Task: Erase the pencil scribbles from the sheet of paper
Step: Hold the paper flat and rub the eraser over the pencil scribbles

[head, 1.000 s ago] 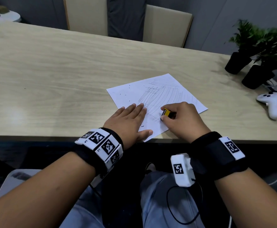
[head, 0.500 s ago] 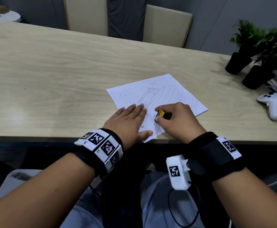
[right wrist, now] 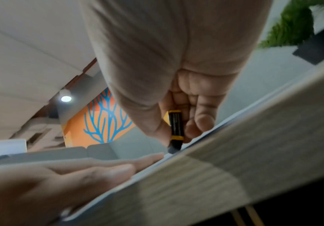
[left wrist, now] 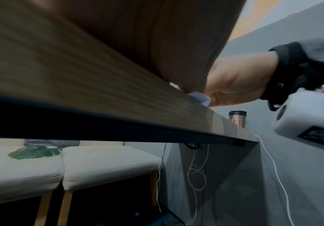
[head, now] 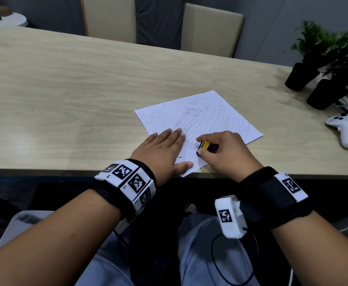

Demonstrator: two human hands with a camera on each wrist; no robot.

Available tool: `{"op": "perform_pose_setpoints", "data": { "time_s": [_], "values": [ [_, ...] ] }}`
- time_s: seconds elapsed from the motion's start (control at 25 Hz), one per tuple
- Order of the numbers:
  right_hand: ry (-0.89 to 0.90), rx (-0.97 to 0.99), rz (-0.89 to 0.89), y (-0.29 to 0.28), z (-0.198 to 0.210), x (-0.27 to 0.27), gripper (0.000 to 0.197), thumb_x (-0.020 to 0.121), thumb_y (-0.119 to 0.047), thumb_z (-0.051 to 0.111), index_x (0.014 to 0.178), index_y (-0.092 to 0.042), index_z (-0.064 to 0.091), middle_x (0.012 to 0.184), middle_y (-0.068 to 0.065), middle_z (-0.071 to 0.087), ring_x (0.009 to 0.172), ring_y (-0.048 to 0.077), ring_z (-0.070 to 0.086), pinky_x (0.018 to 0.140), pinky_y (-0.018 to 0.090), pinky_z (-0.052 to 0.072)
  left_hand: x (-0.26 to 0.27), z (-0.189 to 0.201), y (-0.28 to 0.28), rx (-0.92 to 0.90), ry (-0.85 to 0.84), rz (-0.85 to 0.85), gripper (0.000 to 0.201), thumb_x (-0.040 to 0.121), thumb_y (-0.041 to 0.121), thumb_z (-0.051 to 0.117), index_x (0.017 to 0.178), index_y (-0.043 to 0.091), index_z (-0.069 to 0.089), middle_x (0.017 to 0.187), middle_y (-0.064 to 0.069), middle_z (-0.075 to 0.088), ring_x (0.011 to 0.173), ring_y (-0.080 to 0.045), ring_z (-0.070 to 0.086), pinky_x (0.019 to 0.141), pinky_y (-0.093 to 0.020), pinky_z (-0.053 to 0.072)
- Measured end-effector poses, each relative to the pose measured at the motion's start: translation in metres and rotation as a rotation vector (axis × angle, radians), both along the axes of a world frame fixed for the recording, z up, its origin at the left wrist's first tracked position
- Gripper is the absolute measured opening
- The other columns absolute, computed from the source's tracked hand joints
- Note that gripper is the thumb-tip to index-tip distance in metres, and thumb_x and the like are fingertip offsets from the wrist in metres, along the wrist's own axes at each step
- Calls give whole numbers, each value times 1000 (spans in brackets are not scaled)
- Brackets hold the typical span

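— Fingers (right wrist: pixel 199 120) of the right hand (head: pixel 228 153) curl round a small eraser (head: pixel 204 145) in a yellow-and-black sleeve, thumb on one side, the rest on the other. Why so low a pinch?

— Probably so the dark tip bears straight down on the sheet of paper (head: pixel 198 122); in the right wrist view the tip meets the sheet at the lower edge of the pencil scribbles (head: pixel 206 118).

— And the left hand (head: pixel 160 151)?

— Flat, fingers straight and together, holding nothing. It presses the near left part of the sheet, just beside the eraser, likely to keep the paper from sliding or creasing under the rubbing.

— Where does the sheet lie?

— Lower centre of the head view, turned at an angle on the pale wooden surface (head: pixel 65 89), its near corner at the edge. Most of the scribbles run above the hands, so I judge much is left to rub out.

— Anything else?

— Right of frame: two potted plants (head: pixel 323 65) and a white controller (head: pixel 344 129), well apart from the sheet.
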State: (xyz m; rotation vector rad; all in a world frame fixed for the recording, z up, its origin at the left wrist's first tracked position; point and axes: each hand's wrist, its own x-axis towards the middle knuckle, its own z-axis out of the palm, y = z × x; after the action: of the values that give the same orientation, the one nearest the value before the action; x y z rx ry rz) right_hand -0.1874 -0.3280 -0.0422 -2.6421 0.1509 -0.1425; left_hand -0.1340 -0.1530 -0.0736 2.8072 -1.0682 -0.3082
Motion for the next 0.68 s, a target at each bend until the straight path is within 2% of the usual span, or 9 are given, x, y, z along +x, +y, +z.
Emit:
{"op": "perform_pose_setpoints", "data": {
  "time_s": [0.16,0.24,0.32,0.36,0.44,0.56,0.68],
  "values": [
    [-16,27,-104,-15,4,7,27,83,-15,65,110,-17,72,86,-3,70,85,11,62,74,15,39,0,0,0,-2,1,0,79,97,64,24,157,23,-5,163,8,-14,150,-10,-12,121,-33,-6],
    [-32,20,-58,-9,6,5,27,83,-15,65,109,-18,73,89,-3,72,84,9,61,70,12,39,0,0,0,-3,-2,-2,79,97,65,24,157,23,-5,163,8,-14,150,-11,-12,120,-33,-6],
    [-22,6,32,0,5,0,29,82,-17,65,110,-20,72,96,-6,72,88,7,60,72,8,38,1,0,1,-2,-1,0,79,97,65,24,157,23,-5,163,8,-14,149,-10,-12,120,-33,-7],
    [-8,-11,63,1,3,-3,30,82,-18,65,111,-21,72,97,-5,72,89,8,60,73,11,39,0,0,1,0,4,-1,79,97,65,24,157,23,-6,163,8,-14,149,-10,-12,120,-33,-7],
    [-16,-40,29,-7,1,-5,30,83,-19,65,112,-20,71,96,-2,73,84,8,59,73,14,37,0,0,-1,0,3,-2,78,97,64,24,157,23,-6,163,8,-15,149,-10,-12,120,-33,-7],
    [-40,-37,-66,-20,2,1,30,83,-17,65,112,-17,71,97,-1,73,82,7,58,70,10,34,1,0,1,0,3,0,78,97,64,24,157,23,-5,163,8,-14,150,-10,-12,120,-33,-6],
    [-28,-17,47,-5,2,-6,30,81,-17,65,111,-19,72,94,-3,73,84,5,60,69,6,38,1,-1,0,6,2,-5,79,96,65,24,157,23,-6,163,8,-15,149,-10,-12,120,-33,-7]
  ]
}}
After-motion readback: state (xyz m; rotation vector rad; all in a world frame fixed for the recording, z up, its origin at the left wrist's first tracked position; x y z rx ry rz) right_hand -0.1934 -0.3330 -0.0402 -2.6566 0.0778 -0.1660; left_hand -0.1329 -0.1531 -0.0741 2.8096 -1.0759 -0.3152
